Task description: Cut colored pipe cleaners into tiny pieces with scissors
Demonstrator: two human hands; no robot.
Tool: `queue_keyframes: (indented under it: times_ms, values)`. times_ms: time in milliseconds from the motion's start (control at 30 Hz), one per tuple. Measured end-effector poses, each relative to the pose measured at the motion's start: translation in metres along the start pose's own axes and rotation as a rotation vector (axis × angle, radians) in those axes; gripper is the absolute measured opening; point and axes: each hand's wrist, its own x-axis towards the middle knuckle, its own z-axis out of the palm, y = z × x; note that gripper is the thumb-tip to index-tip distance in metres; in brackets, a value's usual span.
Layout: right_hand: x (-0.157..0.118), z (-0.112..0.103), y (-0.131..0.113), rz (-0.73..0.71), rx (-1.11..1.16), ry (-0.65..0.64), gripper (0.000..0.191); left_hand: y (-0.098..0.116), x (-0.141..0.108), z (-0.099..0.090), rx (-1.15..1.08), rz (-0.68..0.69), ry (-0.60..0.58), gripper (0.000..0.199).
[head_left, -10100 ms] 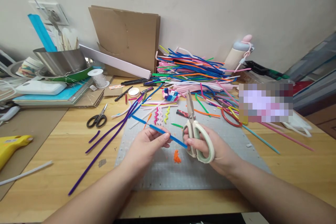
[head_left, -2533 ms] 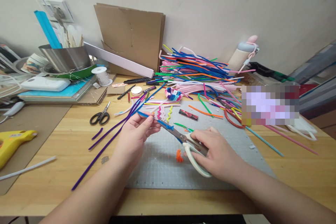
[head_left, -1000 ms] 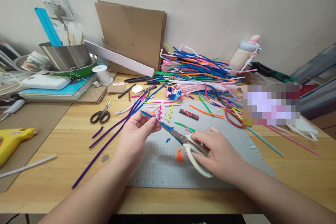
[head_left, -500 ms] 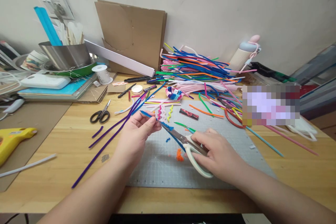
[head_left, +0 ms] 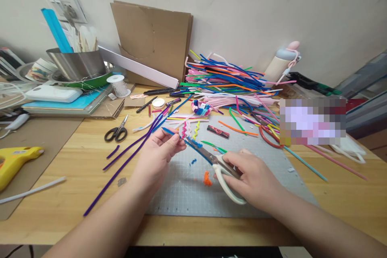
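My left hand [head_left: 165,147] pinches a blue pipe cleaner [head_left: 168,131] between thumb and fingers, its tip sticking out to the upper left. White-handled scissors [head_left: 222,175] are in my right hand [head_left: 250,171], fingers through the handles. Their blades point at my left fingertips and lie along the blue pipe cleaner. Blue fluff gathers at the blades. Below, on the grey cutting mat [head_left: 187,197], lie small blue clippings [head_left: 192,162] and a tuft of orange fluff [head_left: 207,178]. A green pipe cleaner piece [head_left: 213,146] rests just behind the scissors.
Long purple pipe cleaners [head_left: 121,169] and black scissors [head_left: 116,131] lie left of the mat. A yellow glue gun [head_left: 18,163] is at the far left. Behind are a heap of coloured pipe cleaners [head_left: 226,74], cardboard sheets [head_left: 152,40] and a bottle [head_left: 276,64].
The scissor blades have come closer together on the blue pipe cleaner. More blue clippings show on the mat below. My left hand has barely moved.
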Motion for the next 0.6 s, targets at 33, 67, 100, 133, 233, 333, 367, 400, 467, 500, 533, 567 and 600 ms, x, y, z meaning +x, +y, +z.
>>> queue_keyframes:
  times_ms: [33,67,100,133,233,333,367,400,467,500,533,567,600]
  values:
    - [0.000,-0.001,0.001,0.018,0.001,0.005,0.027,0.000,0.000,0.000,0.001,0.004,0.004,0.021]
    - [-0.001,-0.003,0.002,0.042,0.003,0.013,0.026,0.001,-0.001,0.000,0.003,0.008,0.007,0.021]
    - [-0.001,-0.005,0.003,0.071,0.007,0.026,0.026,0.001,-0.001,0.000,0.008,0.012,0.008,0.022]
    - [-0.001,-0.007,0.004,0.100,0.015,0.039,0.026,0.001,-0.002,0.001,0.014,0.017,0.006,0.022]
    - [-0.001,-0.012,0.007,0.152,0.050,0.056,0.027,0.002,-0.003,0.001,0.051,0.026,-0.001,0.021]
    - [0.000,-0.014,0.009,0.159,0.055,0.041,0.028,0.002,-0.003,0.001,0.112,0.061,-0.007,0.020]
    - [0.000,-0.014,0.008,0.152,0.041,0.032,0.028,0.002,-0.003,0.001,0.134,0.076,-0.006,0.020]
    - [0.000,-0.014,0.008,0.140,0.021,0.024,0.028,0.002,-0.003,0.001,0.154,0.092,-0.003,0.020]
    - [0.001,-0.014,0.007,0.101,-0.026,0.016,0.025,0.002,-0.002,0.000,0.188,0.116,0.011,0.020]
    - [0.001,-0.014,0.007,0.078,-0.050,0.017,0.023,0.003,-0.001,-0.001,0.198,0.126,0.022,0.020]
    - [0.002,-0.014,0.006,0.056,-0.075,0.021,0.022,0.003,0.000,-0.001,0.206,0.138,0.038,0.020]
    - [0.002,-0.014,0.007,0.034,-0.100,0.029,0.021,0.003,0.001,-0.002,0.213,0.150,0.059,0.021]
    - [0.003,-0.013,0.007,0.010,-0.123,0.040,0.019,0.003,0.001,-0.002,0.216,0.160,0.081,0.021]
